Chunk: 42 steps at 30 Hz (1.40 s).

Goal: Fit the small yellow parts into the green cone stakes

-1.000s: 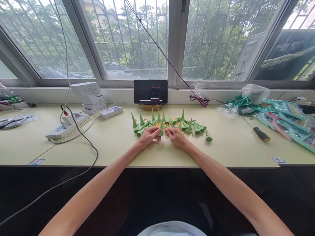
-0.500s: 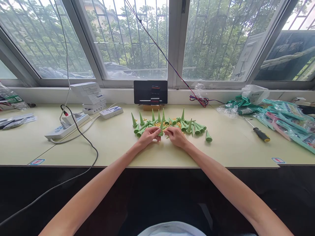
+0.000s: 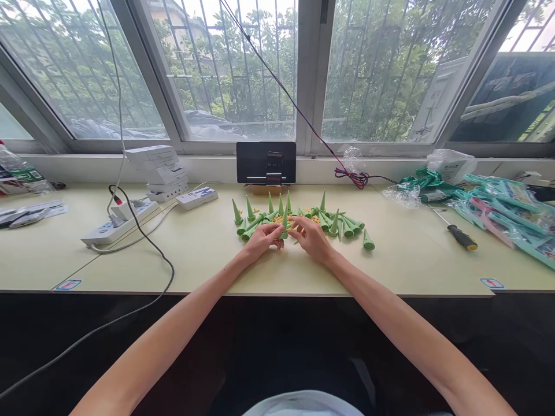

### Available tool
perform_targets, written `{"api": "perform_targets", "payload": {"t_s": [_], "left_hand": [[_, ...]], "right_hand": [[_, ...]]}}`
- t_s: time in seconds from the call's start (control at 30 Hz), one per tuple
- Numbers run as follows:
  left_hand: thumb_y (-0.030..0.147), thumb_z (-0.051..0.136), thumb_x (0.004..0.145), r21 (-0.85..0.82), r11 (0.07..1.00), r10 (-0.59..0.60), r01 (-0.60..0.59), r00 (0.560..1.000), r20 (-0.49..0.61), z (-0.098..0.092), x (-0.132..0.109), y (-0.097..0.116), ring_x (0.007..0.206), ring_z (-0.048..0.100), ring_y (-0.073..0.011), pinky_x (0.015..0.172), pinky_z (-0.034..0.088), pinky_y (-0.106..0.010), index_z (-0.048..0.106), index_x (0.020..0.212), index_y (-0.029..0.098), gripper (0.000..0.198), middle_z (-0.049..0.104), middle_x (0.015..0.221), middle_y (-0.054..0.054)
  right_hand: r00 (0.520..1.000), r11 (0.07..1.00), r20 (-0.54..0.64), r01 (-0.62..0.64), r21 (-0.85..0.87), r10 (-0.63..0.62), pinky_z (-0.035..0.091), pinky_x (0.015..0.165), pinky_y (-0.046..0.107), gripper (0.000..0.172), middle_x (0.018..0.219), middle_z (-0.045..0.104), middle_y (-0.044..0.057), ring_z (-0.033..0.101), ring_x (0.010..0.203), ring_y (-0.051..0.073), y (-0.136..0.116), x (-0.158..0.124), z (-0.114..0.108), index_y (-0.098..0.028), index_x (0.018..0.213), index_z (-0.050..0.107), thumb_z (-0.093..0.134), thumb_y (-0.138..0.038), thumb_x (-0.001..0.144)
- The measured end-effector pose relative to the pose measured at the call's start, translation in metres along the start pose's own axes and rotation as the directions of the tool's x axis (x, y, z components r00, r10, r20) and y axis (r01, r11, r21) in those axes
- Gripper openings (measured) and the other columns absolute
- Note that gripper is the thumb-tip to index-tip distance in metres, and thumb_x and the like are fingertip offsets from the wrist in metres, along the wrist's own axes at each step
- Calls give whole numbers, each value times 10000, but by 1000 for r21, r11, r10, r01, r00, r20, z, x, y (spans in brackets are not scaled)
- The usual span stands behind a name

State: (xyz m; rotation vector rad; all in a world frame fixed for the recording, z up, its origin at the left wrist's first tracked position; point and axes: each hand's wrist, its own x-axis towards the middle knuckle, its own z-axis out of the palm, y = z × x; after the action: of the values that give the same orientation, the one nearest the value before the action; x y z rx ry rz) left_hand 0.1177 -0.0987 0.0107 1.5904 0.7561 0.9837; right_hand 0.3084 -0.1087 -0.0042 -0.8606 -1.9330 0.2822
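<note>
My left hand (image 3: 262,240) is closed around the lower part of a small green cone (image 3: 285,222), which points upward just above the table. Close against its right side is my right hand (image 3: 313,238), fingers curved and apart, with nothing visible between them. Behind both hands lie several more green cones (image 3: 349,226), some standing on their bases and others on their sides. Small yellow pieces (image 3: 277,219) are scattered among them, partly hidden by my hands. One cone (image 3: 368,240) lies separately to the right.
A screwdriver (image 3: 462,237) and bagged teal items (image 3: 498,209) occupy the right side. On the left are a power strip (image 3: 108,230), a black cable (image 3: 162,254) and stacked white boxes (image 3: 158,170). A dark screen (image 3: 254,162) stands by the window.
The fingers of my right hand have spread from a pinch and moved up slightly beside the cone. My left hand keeps its hold on the cone.
</note>
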Motion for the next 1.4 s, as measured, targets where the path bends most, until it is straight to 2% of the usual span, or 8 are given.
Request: {"api": "perform_targets", "payload": {"t_s": [0.17, 0.37, 0.63, 0.9, 1.1, 1.23, 1.3, 1.4], "left_hand": [[470, 669, 811, -68, 998, -7, 5, 1000, -21, -2, 1, -2, 562, 590, -113, 545, 497, -262, 655, 898, 112, 369, 587, 731, -26], [470, 678, 802, -84, 996, -26, 23, 999, -29, -2, 2, -3, 555, 590, -116, 537, 483, -271, 649, 893, 102, 380, 614, 776, -48], [451, 657, 828, -74, 997, -10, 9, 1000, -9, -2, 1, -1, 574, 590, -127, 551, 484, -276, 649, 908, 99, 361, 592, 747, -41], [443, 657, 833, -84, 996, 9, -10, 1000, -5, -1, 0, -1, 575, 591, -123, 552, 493, -276, 650, 878, 105, 342, 559, 712, -20], [456, 647, 836, -44, 999, 27, -26, 999, 20, 0, 0, 0, 579, 598, -116, 551, 509, -275, 643, 859, 109, 348, 607, 794, -48], [473, 644, 831, 16, 998, 60, -61, 998, 20, 0, 0, 0, 586, 606, -123, 550, 530, -276, 646, 871, 114, 361, 614, 784, -45], [477, 643, 829, 46, 996, 75, -76, 997, 19, 1, 0, 1, 586, 608, -125, 549, 537, -275, 647, 881, 117, 364, 614, 773, -40], [481, 652, 817, 83, 992, 91, -92, 996, 19, 2, -1, 2, 586, 613, -127, 549, 546, -275, 650, 902, 121, 370, 617, 778, -40]], "right_hand": [[996, 984, 41, 86, -158, -81, 473, 725, 299, 238, 982, 616, 91, 589, 776, 179, 1, 0, -1, -195, 1170, 576, 508, -250, 949], [988, 955, 60, 151, -256, -140, 474, 739, 305, 247, 969, 620, 114, 604, 865, 214, 0, 1, 1, -163, 1164, 568, 411, -220, 983], [988, 962, 31, 154, -227, -151, 467, 694, 289, 242, 893, 609, 91, 588, 782, 189, 4, 1, 3, -152, 1103, 580, 398, -274, 999], [997, 982, 56, 70, -174, -61, 399, 663, 262, 342, 776, 612, 62, 530, 693, 154, -1, 0, 1, -157, 825, 579, 353, -333, 1012], [996, 996, 33, -82, -37, 83, 347, 594, 241, 399, 633, 554, 12, 456, 562, 112, -6, 2, 2, -167, 695, 526, 370, -383, 992], [971, 962, 57, -238, 132, 232, 347, 549, 236, 439, 571, 521, 2, 456, 520, 107, -7, 5, 4, -168, 645, 535, 404, -442, 962], [935, 890, 128, -355, 286, 332, 327, 486, 232, 456, 511, 441, -23, 398, 449, 91, -6, 6, 6, -171, 618, 523, 440, -487, 937], [862, 685, 287, -506, 524, 418, 243, 399, 212, 456, 472, 305, -69, 261, 378, 54, -5, 7, 6, -179, 593, 471, 499, -511, 904]]}}
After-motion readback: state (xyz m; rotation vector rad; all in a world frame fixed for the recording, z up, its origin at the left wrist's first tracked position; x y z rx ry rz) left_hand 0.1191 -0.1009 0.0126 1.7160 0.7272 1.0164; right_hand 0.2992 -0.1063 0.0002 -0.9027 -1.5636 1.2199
